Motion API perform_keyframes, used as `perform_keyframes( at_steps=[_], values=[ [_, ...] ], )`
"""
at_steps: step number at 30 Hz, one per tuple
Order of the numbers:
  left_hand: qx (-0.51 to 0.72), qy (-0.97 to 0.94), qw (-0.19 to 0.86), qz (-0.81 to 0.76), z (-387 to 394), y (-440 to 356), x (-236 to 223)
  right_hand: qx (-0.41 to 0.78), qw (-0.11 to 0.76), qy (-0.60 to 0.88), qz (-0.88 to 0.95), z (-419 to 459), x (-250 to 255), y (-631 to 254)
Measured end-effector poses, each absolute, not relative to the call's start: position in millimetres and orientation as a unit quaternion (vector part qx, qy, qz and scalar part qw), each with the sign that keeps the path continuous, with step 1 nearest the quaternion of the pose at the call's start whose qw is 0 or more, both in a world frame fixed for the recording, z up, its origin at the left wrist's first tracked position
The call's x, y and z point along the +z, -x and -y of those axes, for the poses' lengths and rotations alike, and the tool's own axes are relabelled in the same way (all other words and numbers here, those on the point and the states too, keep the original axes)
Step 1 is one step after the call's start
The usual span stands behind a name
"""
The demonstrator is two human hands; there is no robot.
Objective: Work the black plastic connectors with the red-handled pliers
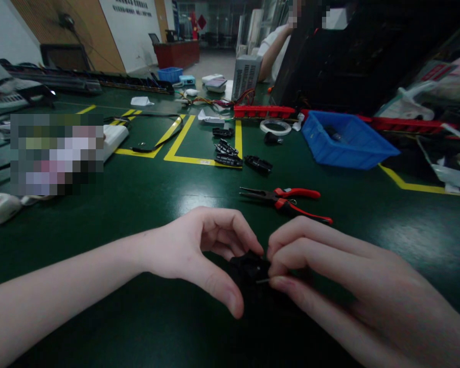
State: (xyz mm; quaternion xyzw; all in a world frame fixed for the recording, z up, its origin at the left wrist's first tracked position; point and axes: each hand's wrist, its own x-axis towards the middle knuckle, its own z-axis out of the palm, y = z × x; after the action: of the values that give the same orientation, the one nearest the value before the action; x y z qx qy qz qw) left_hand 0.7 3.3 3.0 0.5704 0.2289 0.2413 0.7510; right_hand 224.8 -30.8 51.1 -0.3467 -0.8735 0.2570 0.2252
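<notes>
Part point(249, 267), small and black, sits between the two hands, low in the head view. The left hand point(199, 255) curves around its left side, fingers loosely bent, thumb apart below. The right hand point(329, 271) pinches a thin pin point(262, 281) at its right side, fingertips nearly closed. Pliers point(279, 197) lie beyond on the table point(157, 194).

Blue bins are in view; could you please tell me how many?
2. One bin is on the table, right of the white ring; the other is farther off, left of the grey box. Others may be hidden.
</notes>
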Motion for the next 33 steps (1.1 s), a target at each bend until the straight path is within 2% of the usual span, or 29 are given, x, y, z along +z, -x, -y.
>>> perform_keyframes(
  at_steps=[4,17,24,33],
  values=[
    [0.241,-0.582,0.738,-0.242,-3.6,-0.4,4.8,0.193,0.219,0.337,0.895,33.5,47.3,-225.3],
    [0.234,-0.593,0.735,-0.232,-4.6,-0.4,3.8,0.237,0.199,0.348,0.885,34.7,45.4,-223.0],
    [0.234,-0.574,0.751,-0.226,-4.1,-0.8,2.5,0.295,0.219,0.354,0.860,35.2,49.9,-221.3],
    [0.237,-0.572,0.749,-0.238,-2.7,-2.5,0.8,0.239,0.201,0.343,0.886,35.1,44.9,-220.0]
  ],
)
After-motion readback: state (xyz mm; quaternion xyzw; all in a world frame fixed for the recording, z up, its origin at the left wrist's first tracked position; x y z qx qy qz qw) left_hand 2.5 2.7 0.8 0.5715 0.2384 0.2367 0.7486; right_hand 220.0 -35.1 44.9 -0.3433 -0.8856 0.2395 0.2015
